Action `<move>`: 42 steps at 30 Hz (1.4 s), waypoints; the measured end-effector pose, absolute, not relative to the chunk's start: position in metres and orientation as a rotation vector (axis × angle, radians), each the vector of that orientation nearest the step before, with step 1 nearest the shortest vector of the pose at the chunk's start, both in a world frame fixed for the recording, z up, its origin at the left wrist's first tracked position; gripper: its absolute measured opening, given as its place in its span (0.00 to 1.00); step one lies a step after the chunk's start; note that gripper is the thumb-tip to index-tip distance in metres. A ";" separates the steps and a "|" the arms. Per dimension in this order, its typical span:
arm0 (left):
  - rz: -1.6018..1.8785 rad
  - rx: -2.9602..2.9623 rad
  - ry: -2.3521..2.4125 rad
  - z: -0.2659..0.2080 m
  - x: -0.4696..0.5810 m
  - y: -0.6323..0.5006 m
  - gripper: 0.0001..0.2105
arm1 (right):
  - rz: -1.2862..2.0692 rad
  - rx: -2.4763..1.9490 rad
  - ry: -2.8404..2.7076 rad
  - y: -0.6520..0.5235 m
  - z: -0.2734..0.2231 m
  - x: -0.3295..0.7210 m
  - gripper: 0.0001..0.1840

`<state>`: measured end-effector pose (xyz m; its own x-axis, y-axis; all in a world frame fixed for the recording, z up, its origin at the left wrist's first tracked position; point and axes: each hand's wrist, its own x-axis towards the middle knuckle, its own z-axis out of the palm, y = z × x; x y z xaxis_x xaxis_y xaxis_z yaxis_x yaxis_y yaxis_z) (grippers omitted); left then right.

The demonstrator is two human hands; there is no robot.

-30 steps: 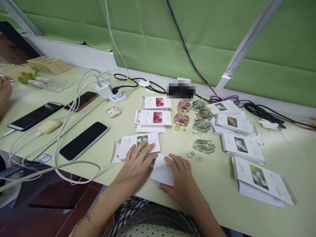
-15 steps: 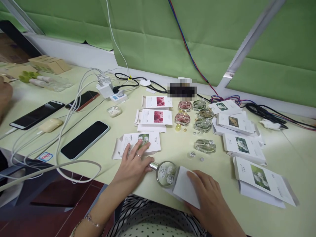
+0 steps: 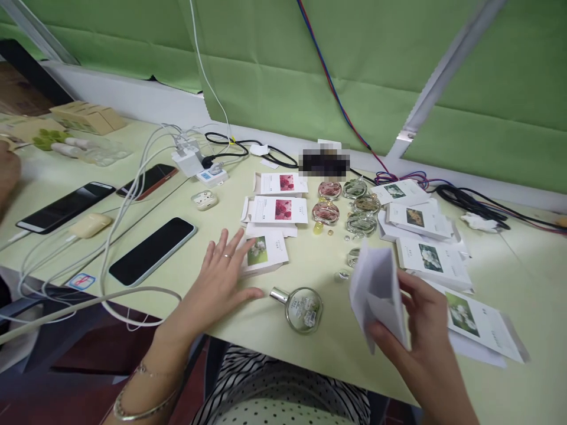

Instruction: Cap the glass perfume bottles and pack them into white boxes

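My right hand (image 3: 420, 319) grips a white folding box (image 3: 378, 292), lifted off the table with its open end facing me. My left hand (image 3: 221, 271) has its fingers spread, lying over the left part of a white box with a green and white flower picture (image 3: 268, 251). Between my hands lies a round glass perfume bottle (image 3: 305, 311) with a silver cap, flat on the table. Beyond the held box is another clear bottle (image 3: 353, 257), partly hidden, and a small silver ball-like cap (image 3: 342, 275) beside it.
Several bottles (image 3: 325, 211) stand in the middle, between boxes with red rose pictures (image 3: 281, 209) and boxes with white flower pictures (image 3: 434, 261). Phones (image 3: 153, 251), an earbud case (image 3: 204, 200) and white cables (image 3: 133, 195) occupy the left. Another person's hand (image 3: 9, 171) shows at the far left.
The white box has come away from the perfume bottle, lifted up and to the right by my right hand. My left hand has let go of the bottle's cap and moved left.
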<state>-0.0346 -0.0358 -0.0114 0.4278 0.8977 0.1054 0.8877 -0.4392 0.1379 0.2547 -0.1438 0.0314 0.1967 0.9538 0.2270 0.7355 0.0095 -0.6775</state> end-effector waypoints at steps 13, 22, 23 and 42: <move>0.665 2.070 2.343 0.047 -0.050 -0.049 0.36 | 0.331 -1.462 -2.267 -0.034 0.052 0.182 0.23; 0.664 2.224 2.118 0.036 -0.042 -0.041 0.35 | 0.486 -1.349 -2.725 -0.016 0.004 0.137 0.28; 0.628 2.254 2.107 0.032 -0.044 -0.040 0.35 | 0.512 -1.367 -2.741 -0.016 0.000 0.138 0.28; -0.003 2.509 1.873 -0.019 -0.036 -0.037 0.31 | 0.574 -1.442 -2.452 -0.085 0.032 0.173 0.13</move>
